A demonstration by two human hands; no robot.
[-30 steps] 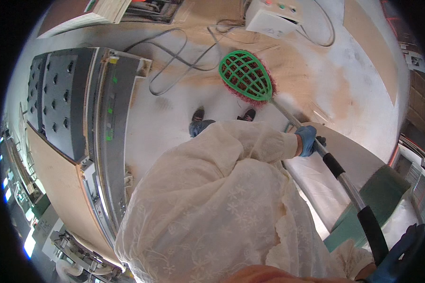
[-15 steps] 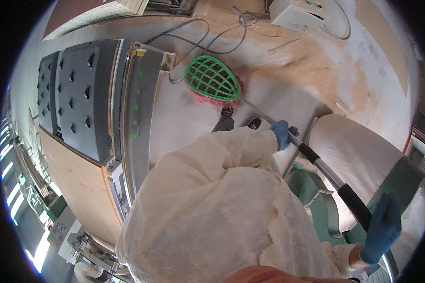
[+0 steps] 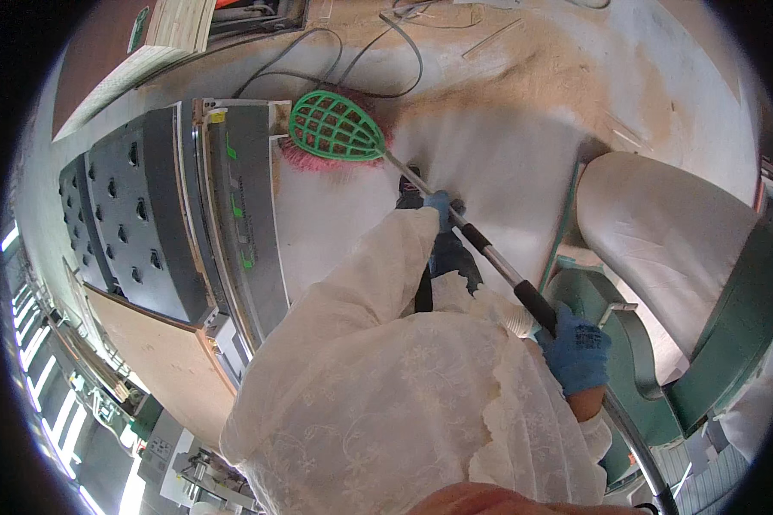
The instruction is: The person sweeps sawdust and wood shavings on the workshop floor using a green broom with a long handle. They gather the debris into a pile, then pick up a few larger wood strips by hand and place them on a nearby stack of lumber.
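Note:
A long-handled broom slants from the lower right toward the upper left, with black grips on its metal handle. Its green lattice head has pink bristles that rest on the floor near the machine corner. My left hand, in a blue glove, is closed round the handle's lower part, above my shoe. Higher up, my right hand, also gloved in blue, wraps the handle beside a black grip. The handle's end runs past it toward the bottom right.
Brown dust lies across the floor ahead, with a loose grey cable. A dark grey machine stands at the left. On the right is a green machine frame with a pale rounded cover. Stacked boards are at the far left.
The broom head has swept left, closer to the grey machine. Both hands have moved left with the handle, the right one coming in toward my body. The view has shifted too.

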